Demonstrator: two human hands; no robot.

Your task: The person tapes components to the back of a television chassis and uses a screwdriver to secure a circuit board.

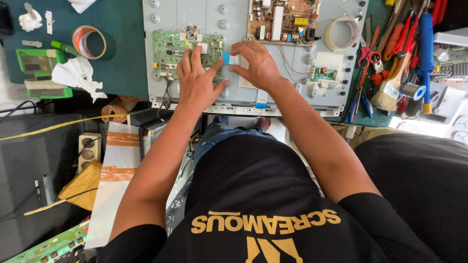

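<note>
A grey metal chassis panel (234,19) lies on the green bench. On it sit a green circuit board (168,48) at the left and a brown power board (285,19) at the top. My left hand (197,80) rests on the green board's right part, fingers spread, thumb near the blue end of a flat white ribbon cable (233,59). My right hand (256,63) pinches that ribbon cable just right of the green board. The cable's other blue end (262,103) shows below my right wrist.
Tape rolls lie at the left (89,42) and the right (342,33). Pliers, screwdrivers, scissors and a brush (387,95) crowd the right side. Crumpled white paper (75,75) and a green holder (39,65) sit at the left. A power strip (87,150) lies below.
</note>
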